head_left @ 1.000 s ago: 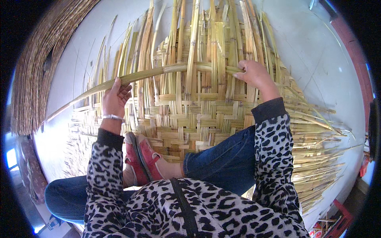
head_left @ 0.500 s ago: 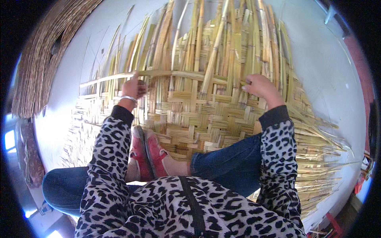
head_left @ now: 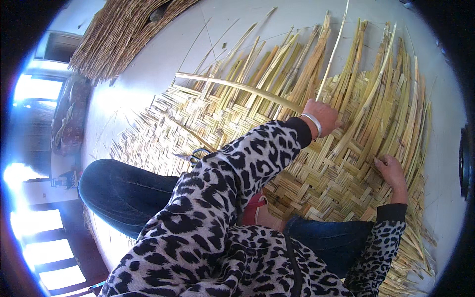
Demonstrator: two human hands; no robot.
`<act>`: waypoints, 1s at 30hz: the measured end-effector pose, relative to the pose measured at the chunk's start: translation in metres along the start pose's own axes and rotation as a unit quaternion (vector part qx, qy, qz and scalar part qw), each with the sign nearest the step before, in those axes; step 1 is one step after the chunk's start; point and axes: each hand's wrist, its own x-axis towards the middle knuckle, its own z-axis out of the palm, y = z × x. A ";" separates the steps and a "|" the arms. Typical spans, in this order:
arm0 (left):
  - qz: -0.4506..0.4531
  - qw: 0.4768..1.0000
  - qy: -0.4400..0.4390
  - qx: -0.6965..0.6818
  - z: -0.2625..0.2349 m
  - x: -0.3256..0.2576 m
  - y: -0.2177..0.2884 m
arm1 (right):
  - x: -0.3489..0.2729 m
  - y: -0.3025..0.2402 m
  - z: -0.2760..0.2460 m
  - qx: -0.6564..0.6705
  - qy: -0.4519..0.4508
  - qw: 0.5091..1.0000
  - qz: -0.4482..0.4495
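Observation:
A partly woven mat (head_left: 316, 183) of split reed strips spreads before me, its loose strip ends fanning out at the far side. One long pale reed strip (head_left: 237, 86) lies crosswise over these ends and runs up to my left hand (head_left: 324, 118). That hand, with a silver bangle at the wrist, is closed around the strip's end, its fingers curled. Farther right, my right hand (head_left: 392, 172) is at the weave with thumb and fingers pinched together. Whatever is between them is hidden.
Scissors (head_left: 197, 155) lie on the mat beside my left sleeve. A bundle of thin brown stalks (head_left: 116, 37) rests at the far left on the pale floor (head_left: 133, 84). My bent jeans-covered knees (head_left: 133, 193) border the mat's near side.
The view has swung left. My left hand has gone from the left part of the crosswise strip to its right end. My right hand has moved nearer, to the mat's right part.

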 end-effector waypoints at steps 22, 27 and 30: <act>0.013 0.999 -0.030 0.037 -0.002 -0.009 -0.021 | -0.001 -0.003 -0.001 -0.014 0.005 1.000 -0.015; 0.039 0.999 -0.029 0.003 0.010 -0.001 -0.004 | -0.002 -0.011 -0.003 -0.058 -0.028 0.998 0.015; 0.055 0.998 -0.018 -0.007 0.013 -0.006 -0.006 | -0.011 -0.012 0.000 -0.070 -0.026 0.997 -0.006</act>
